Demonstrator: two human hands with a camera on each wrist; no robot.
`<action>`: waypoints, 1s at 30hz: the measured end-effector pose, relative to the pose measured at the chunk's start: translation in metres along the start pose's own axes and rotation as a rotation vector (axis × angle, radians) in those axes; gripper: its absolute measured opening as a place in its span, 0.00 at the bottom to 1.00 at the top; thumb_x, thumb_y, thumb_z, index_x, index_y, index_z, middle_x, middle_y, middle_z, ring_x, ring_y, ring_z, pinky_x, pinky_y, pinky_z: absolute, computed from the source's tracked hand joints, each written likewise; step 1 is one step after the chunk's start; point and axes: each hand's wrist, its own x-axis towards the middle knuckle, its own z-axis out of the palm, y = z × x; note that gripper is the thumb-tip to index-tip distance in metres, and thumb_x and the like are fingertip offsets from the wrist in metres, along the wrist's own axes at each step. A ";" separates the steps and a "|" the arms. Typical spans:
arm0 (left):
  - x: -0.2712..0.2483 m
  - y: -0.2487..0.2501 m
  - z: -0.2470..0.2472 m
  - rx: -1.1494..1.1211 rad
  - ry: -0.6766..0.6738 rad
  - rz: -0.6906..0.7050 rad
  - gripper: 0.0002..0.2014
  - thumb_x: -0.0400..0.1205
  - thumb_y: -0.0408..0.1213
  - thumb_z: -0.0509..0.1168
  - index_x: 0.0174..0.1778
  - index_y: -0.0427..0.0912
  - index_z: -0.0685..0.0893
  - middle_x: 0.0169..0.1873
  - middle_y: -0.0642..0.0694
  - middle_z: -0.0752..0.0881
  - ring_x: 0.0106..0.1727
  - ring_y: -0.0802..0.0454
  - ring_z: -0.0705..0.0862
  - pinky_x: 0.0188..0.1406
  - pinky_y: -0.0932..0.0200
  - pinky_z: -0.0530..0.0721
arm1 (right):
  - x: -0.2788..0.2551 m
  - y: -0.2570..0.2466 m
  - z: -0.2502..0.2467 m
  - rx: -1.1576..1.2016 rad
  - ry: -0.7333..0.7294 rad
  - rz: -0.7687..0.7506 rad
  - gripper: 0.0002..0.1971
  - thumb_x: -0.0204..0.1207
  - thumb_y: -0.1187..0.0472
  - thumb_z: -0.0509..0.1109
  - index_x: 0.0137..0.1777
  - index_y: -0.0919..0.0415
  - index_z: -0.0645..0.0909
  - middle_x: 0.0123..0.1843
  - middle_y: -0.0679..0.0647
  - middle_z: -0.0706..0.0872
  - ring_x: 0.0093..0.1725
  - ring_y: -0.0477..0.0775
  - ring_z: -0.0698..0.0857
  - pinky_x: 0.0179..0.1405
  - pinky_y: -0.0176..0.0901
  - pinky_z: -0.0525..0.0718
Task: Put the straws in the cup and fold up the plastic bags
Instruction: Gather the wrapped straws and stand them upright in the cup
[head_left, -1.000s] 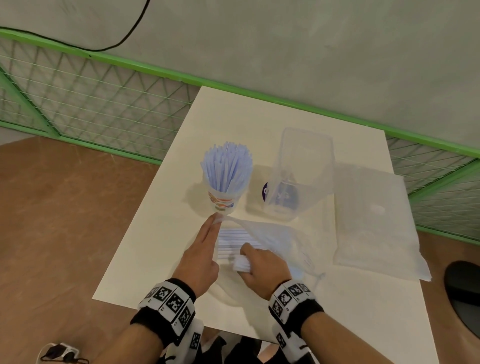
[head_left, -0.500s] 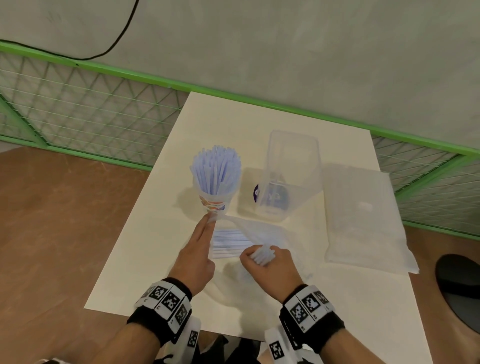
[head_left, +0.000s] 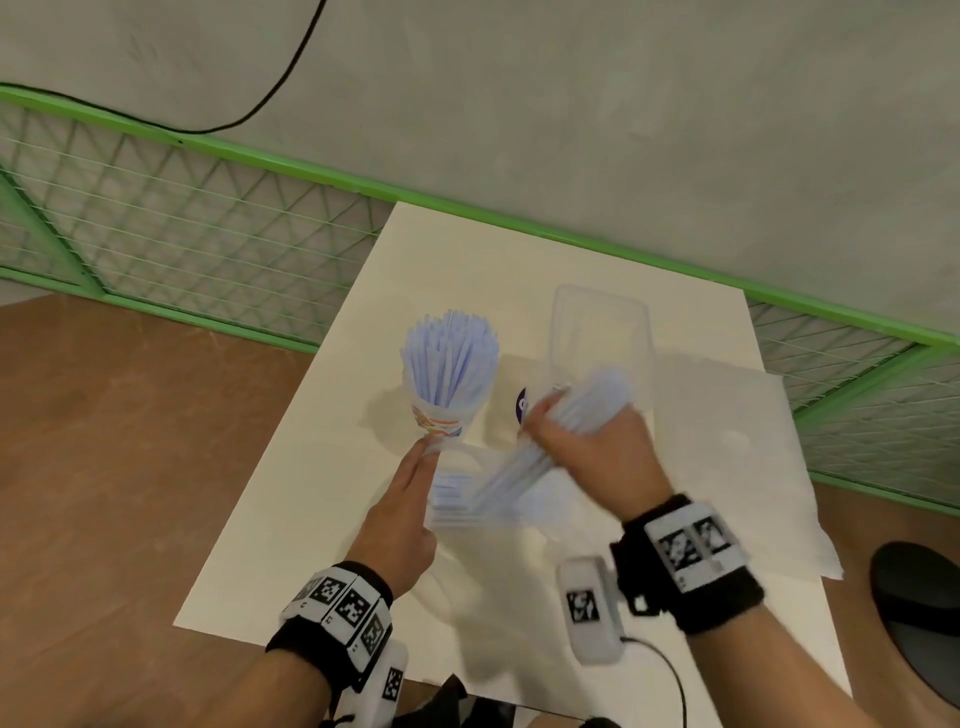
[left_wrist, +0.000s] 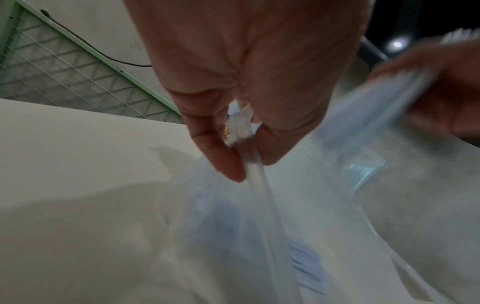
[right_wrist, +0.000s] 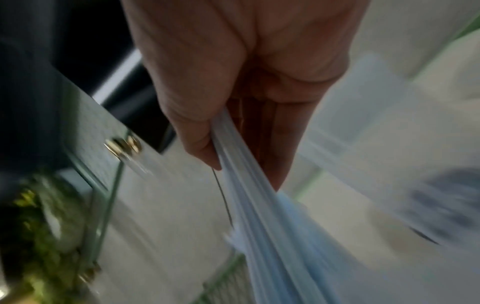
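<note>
A paper cup (head_left: 441, 422) packed with pale blue straws (head_left: 451, 358) stands on the white table (head_left: 291, 519). My left hand (head_left: 405, 504) pinches the rim of a clear plastic bag (left_wrist: 249, 144) just in front of the cup; a few straws (head_left: 452, 493) still lie inside it (left_wrist: 306, 265). My right hand (head_left: 587, 447) grips a bundle of straws (head_left: 524, 473), lifted slanting out of the bag, blurred by motion (right_wrist: 262, 216).
A clear plastic container (head_left: 600, 343) stands right of the cup, with a dark blue round thing (head_left: 522, 402) at its foot. Another clear bag (head_left: 727, 467) lies flat at the table's right. A green wire fence (head_left: 182, 234) runs behind; a black stool (head_left: 919, 603) sits at the right edge.
My right hand has closed round a bundle of straws in the bag and raised it up and to the right. The left hand keeps its pinch on the bag rim.
</note>
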 end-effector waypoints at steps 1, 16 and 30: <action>0.000 0.000 0.000 -0.002 -0.002 -0.001 0.51 0.69 0.16 0.57 0.84 0.60 0.53 0.81 0.74 0.47 0.69 0.53 0.78 0.48 0.70 0.76 | 0.009 -0.021 -0.006 0.035 0.001 -0.055 0.07 0.67 0.55 0.76 0.37 0.59 0.88 0.38 0.54 0.92 0.43 0.55 0.91 0.46 0.56 0.90; -0.003 0.000 -0.003 0.050 -0.058 0.012 0.50 0.69 0.18 0.57 0.86 0.56 0.50 0.82 0.70 0.43 0.61 0.50 0.82 0.51 0.53 0.86 | 0.094 -0.055 0.051 -0.250 -0.105 -0.228 0.08 0.74 0.51 0.77 0.46 0.55 0.90 0.46 0.51 0.92 0.48 0.49 0.89 0.49 0.42 0.87; -0.005 0.001 -0.001 0.050 -0.042 0.013 0.50 0.69 0.17 0.56 0.85 0.58 0.51 0.82 0.72 0.44 0.63 0.50 0.82 0.52 0.55 0.86 | 0.081 -0.039 0.050 -0.136 -0.032 -0.427 0.27 0.72 0.52 0.80 0.69 0.51 0.76 0.66 0.44 0.80 0.59 0.46 0.82 0.52 0.33 0.77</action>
